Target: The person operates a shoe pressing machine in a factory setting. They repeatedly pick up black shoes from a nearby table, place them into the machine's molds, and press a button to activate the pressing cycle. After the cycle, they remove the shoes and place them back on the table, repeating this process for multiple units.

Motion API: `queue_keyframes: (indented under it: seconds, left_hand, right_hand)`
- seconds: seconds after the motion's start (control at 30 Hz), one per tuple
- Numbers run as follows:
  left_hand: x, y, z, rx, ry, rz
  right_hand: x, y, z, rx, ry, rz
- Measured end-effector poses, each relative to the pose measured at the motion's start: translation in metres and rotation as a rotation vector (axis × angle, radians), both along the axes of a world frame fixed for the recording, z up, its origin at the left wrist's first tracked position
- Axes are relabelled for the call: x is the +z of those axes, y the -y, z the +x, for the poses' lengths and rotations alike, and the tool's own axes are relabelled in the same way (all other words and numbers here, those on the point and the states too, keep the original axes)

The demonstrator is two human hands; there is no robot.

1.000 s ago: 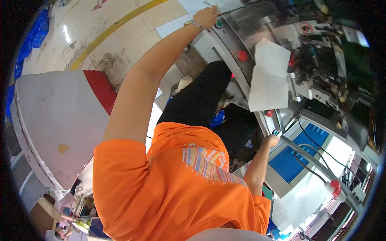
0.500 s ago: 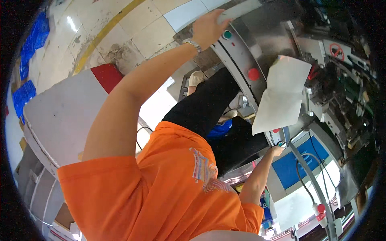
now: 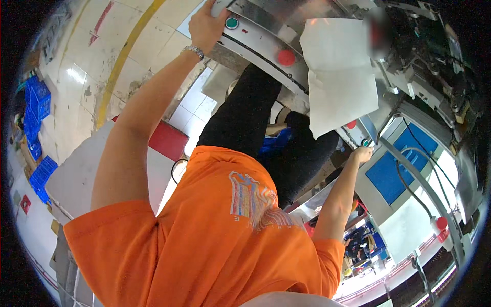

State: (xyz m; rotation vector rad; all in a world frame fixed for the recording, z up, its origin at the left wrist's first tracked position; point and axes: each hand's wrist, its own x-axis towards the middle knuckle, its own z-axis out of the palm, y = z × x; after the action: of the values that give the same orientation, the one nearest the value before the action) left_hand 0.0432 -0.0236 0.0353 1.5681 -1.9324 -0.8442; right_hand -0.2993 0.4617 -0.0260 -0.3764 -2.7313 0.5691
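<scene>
My left hand [image 3: 205, 28] lies over the left end of the machine's grey front panel [image 3: 260, 37], fingers stretched out and thumb spread close to a green push button [image 3: 231, 23]. It holds nothing that I can see. A metal-link bracelet circles the wrist. At the panel's other end, my right hand [image 3: 363, 153] touches the edge beside a second green button [image 3: 365, 143]; its fingers are small and partly hidden. Between the hands, a creased whitish sheet [image 3: 341, 84] hangs over the panel, apart from both. Left of the sheet sits a red button [image 3: 286, 57].
Dark machinery with metal brackets [image 3: 409, 84] fills the upper right. A curved grey pipe [image 3: 409, 166] and cables run past a blue-doored cabinet [image 3: 396, 171]. A grey-white surface with a red end [image 3: 168, 140] stands at my left. Blue crates [image 3: 37, 100] are on the far-left floor.
The view has shifted, so the panel and sheet appear farther left and higher. Both hands stay beside their green buttons at the panel's ends.
</scene>
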Motion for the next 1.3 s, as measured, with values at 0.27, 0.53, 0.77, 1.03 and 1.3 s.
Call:
queue_keyframes:
  seconds: [0.27,0.53,0.77,1.03,1.3]
  left_hand:
    - [-0.016,0.000,0.002,0.001,-0.044,-0.142]
    - [-0.039,0.004,0.002,-0.018,-0.037,-0.204]
    - [-0.046,0.006,0.003,0.007,-0.002,-0.241]
    - [-0.039,0.000,-0.001,0.023,-0.055,-0.178]
    - [-0.022,-0.014,-0.006,0.147,-0.132,-0.643]
  right_hand:
    - [0.005,0.003,0.002,0.027,0.034,0.002]
    - [0.003,0.002,0.000,0.032,0.030,-0.018]
    - [0.004,0.009,0.005,0.012,-0.029,-0.092]
    - [0.019,0.014,0.020,-0.046,0.035,-0.191]
    - [0.009,0.007,0.018,0.055,-0.048,-0.278]
